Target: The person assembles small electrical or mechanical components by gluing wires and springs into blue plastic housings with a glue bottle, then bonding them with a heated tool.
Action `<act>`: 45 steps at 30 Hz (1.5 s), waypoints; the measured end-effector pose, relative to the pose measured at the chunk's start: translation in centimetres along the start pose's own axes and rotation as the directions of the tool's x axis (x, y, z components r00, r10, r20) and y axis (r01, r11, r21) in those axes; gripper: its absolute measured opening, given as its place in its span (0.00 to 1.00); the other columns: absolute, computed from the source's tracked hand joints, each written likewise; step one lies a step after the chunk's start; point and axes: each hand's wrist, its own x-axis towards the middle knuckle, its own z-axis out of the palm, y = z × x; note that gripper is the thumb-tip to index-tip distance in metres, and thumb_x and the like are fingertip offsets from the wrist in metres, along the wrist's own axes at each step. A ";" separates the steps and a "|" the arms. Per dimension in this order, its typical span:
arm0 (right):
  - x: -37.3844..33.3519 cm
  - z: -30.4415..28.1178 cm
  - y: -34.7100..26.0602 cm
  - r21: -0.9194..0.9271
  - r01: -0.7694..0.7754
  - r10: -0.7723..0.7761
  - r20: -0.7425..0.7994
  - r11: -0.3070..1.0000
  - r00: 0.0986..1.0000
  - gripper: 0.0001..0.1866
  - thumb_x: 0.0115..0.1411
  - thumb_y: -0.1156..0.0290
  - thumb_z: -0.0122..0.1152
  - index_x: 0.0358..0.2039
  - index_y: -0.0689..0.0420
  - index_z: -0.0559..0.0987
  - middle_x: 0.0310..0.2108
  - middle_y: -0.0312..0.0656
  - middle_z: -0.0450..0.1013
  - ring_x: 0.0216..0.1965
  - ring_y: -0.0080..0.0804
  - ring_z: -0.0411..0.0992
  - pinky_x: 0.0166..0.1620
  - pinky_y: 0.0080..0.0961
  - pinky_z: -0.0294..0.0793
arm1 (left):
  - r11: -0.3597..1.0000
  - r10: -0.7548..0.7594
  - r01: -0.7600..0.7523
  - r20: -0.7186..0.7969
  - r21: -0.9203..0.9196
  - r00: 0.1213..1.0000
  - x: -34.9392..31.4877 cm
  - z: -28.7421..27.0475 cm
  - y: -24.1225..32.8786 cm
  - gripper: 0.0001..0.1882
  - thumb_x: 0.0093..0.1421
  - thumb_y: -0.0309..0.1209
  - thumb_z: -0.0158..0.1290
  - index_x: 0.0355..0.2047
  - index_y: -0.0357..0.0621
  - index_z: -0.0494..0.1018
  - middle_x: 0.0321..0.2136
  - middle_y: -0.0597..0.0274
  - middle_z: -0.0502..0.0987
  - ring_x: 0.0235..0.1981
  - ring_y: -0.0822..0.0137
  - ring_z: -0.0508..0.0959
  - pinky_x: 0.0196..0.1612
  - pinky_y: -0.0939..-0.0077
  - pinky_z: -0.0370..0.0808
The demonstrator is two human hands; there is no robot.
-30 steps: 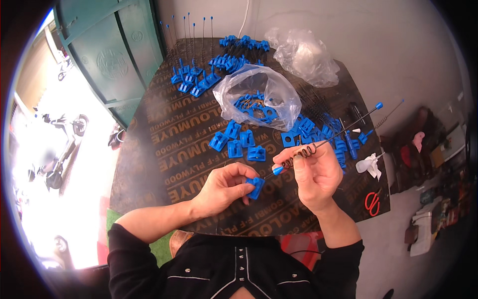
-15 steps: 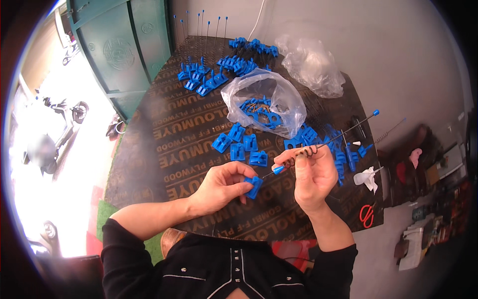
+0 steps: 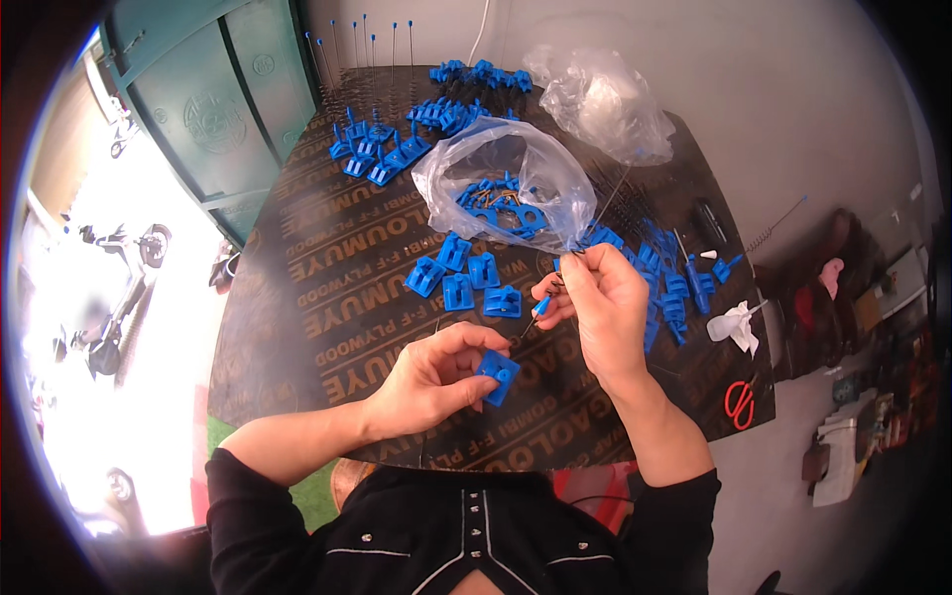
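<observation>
My left hand [image 3: 428,385] pinches a small square blue plastic piece [image 3: 499,377] with a round boss on it, between thumb and fingertips. Close to its upper right, my right hand [image 3: 610,315] is closed around a dark coiled spring wire. A blue cone-shaped tip [image 3: 542,305] at the wire's lower end points down toward the blue piece, and a thin wire runs between them. Whether the two are joined I cannot tell. Most of the coil is hidden by my fingers. Just beyond my hands lie several loose blue clips [image 3: 457,292].
An open clear plastic bag [image 3: 431,178] holds blue and brass-coloured parts. Behind it are clustered blue pieces [image 3: 451,115] and upright blue-tipped wires [image 3: 394,50]. Toward the right are a blue screwdriver [image 3: 699,288], a white bottle [image 3: 729,327], red-handled scissors [image 3: 739,405] and a crumpled bag [image 3: 620,109].
My right hand has turned upward, swinging the spring wire steeper. My left hand has tilted the blue piece so its flat face shows. The whole view has shifted slightly.
</observation>
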 end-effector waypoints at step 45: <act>1.1 -0.7 1.7 0.131 -0.153 0.150 0.031 0.980 0.988 0.11 0.65 0.68 0.54 0.30 0.63 0.70 0.24 0.48 0.75 0.19 0.26 0.74 0.20 0.19 0.77 | 0.989 -0.144 0.145 0.134 -0.001 0.981 0.0 -0.4 -0.5 0.19 0.60 0.17 0.52 0.51 0.37 0.64 0.45 0.57 0.73 0.41 0.72 0.76 0.38 0.80 0.79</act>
